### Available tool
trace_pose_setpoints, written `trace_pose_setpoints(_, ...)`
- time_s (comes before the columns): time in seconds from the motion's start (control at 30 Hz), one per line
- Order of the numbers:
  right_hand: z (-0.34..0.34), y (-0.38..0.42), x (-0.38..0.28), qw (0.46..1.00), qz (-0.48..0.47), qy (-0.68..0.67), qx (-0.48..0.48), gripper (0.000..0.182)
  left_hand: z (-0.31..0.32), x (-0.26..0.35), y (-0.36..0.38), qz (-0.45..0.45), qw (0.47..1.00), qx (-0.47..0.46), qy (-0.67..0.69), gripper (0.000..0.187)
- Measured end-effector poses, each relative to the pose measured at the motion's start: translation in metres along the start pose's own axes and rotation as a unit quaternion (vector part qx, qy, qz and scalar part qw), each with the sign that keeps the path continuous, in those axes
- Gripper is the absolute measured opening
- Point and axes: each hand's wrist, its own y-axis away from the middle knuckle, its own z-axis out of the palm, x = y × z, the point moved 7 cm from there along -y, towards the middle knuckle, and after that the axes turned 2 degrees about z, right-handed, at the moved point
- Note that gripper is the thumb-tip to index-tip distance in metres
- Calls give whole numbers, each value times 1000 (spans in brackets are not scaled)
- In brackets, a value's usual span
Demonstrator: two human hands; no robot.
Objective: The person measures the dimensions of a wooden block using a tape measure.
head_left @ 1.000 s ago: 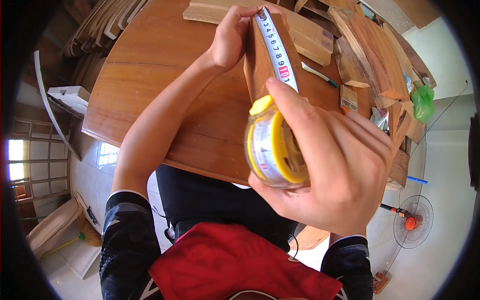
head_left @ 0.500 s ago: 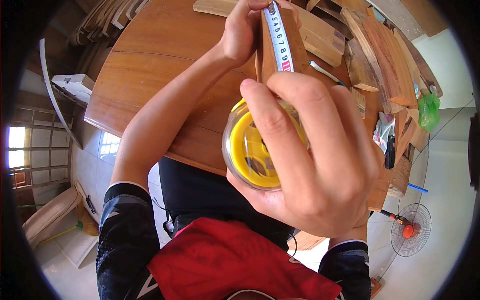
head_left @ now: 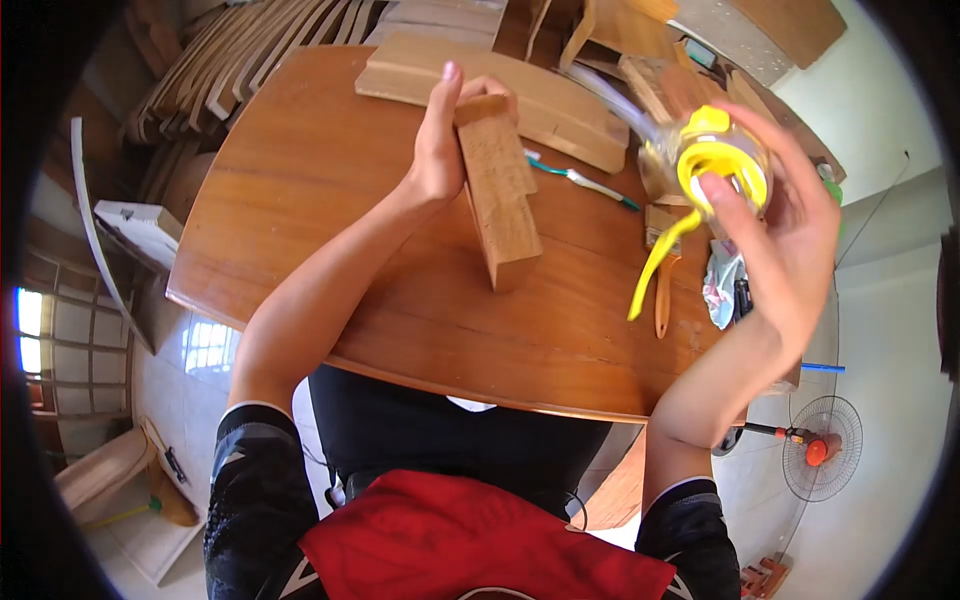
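Note:
My left hand (head_left: 440, 150) is wrapped round the far end of a notched wooden block (head_left: 505, 220), which stands tilted over the wooden table (head_left: 400, 300). At the right, my right hand (head_left: 800, 220) grips a tape measure (head_left: 745, 185) with a clear case and yellow inside. A yellow strap (head_left: 655, 265) dangles from the case. The tape blade (head_left: 615, 98) sticks out toward the upper left, smeared by motion. Block and tape measure are apart.
Behind the block lies a long stepped wood piece (head_left: 490, 90), with a slim white-and-green tool (head_left: 600, 187) nearer. A paintbrush (head_left: 663, 300) and crumpled plastic (head_left: 722, 285) lie at the right. Curved wood pieces (head_left: 230, 80) are stacked back left; a fan (head_left: 820, 448) stands beyond the table.
The tape measure has moved off the block, up and to the right, in my right hand. My left hand has come lower with the block, which now shows in full.

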Motion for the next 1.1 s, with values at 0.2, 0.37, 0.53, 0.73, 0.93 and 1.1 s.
trace_pose_setpoints(0.2,3,-19,23,978,-155,-111,-83,47,23,2,12,39,998,-2,-45,41)
trace_pose_setpoints(0.37,32,-26,36,973,-128,-146,-121,43,35,11,25,19,989,-61,-131,20)
trace_pose_setpoints(0.53,51,-27,38,967,-146,-145,-148,41,28,0,23,6,993,-76,-92,25)
trace_pose_setpoints(0.73,40,-27,44,949,-161,-206,-176,40,31,0,21,7,992,-88,-89,27)
trace_pose_setpoints(0.93,42,-30,51,944,-132,-230,-195,43,46,17,25,112,969,-157,-152,80)
trace_pose_setpoints(1.1,41,-31,56,942,-126,-236,-204,42,63,25,31,171,942,-196,-214,123)
